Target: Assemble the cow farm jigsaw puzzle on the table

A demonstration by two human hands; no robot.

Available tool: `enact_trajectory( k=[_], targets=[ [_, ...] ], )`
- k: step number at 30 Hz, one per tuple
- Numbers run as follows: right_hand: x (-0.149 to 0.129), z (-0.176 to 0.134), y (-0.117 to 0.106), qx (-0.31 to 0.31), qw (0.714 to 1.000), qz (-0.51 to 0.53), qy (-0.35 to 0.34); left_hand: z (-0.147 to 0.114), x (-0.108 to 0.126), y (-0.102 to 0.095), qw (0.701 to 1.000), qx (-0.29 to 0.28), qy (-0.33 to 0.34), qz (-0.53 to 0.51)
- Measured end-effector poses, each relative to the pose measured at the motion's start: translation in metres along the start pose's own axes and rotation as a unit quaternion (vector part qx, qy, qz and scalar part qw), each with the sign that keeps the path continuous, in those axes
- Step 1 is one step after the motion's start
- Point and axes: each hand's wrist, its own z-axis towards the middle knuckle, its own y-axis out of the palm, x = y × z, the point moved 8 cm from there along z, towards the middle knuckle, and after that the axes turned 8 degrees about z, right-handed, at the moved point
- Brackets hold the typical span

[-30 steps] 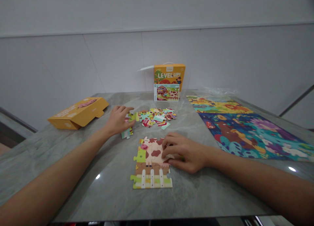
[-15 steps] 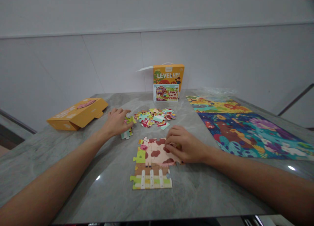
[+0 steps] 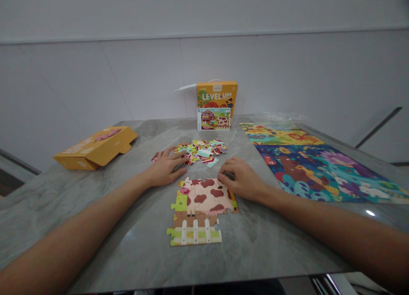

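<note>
A partly joined jigsaw puzzle (image 3: 204, 201) with a spotted cow and a white fence lies flat on the table in front of me. My right hand (image 3: 241, 177) is closed at its upper right edge, fingertips curled against the puzzle's corner; whether a piece is between them is hidden. My left hand (image 3: 166, 167) is open, palm down with fingers spread, at the left side of the heap of loose puzzle pieces (image 3: 204, 152). A reddish piece (image 3: 155, 157) shows just left of that hand. Whatever lies under the palm is hidden.
A yellow box (image 3: 96, 148) lies at the left. Behind the heap stand a small farm picture card (image 3: 214, 119) and an upright orange box (image 3: 220, 90). Colourful finished puzzles (image 3: 306, 171) cover the right side, with clear plastic wrap (image 3: 281, 116) behind.
My left hand has moved right and toward me, beside the heap; the green and blue pieces near it no longer show. My right hand has shifted slightly up, uncovering the cow puzzle's right edge.
</note>
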Motion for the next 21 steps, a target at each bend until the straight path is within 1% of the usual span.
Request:
enact_trajectory(
  k=[2,7,10,13,17,21],
  targets=[
    [0.001,-0.001,0.004,-0.022,1.0,-0.012,0.003,0.001,0.002,0.0,1.0,0.016,0.009,-0.015],
    [0.0,-0.003,0.009,-0.061,0.997,-0.036,0.008,0.005,-0.007,-0.003,0.996,0.083,0.011,-0.037],
    [-0.004,-0.005,0.009,-0.08,0.995,-0.052,0.009,0.007,-0.012,-0.004,0.993,0.11,0.011,-0.051],
    [-0.008,-0.007,0.009,-0.094,0.993,-0.069,-0.003,0.008,-0.018,-0.003,0.991,0.121,-0.005,-0.057],
    [-0.01,-0.009,0.008,-0.109,0.991,-0.077,0.003,0.007,-0.025,-0.001,0.99,0.128,-0.029,-0.045],
    [-0.009,-0.009,0.008,-0.11,0.99,-0.085,0.009,0.009,-0.031,0.003,0.991,0.108,-0.059,-0.045]
  ],
)
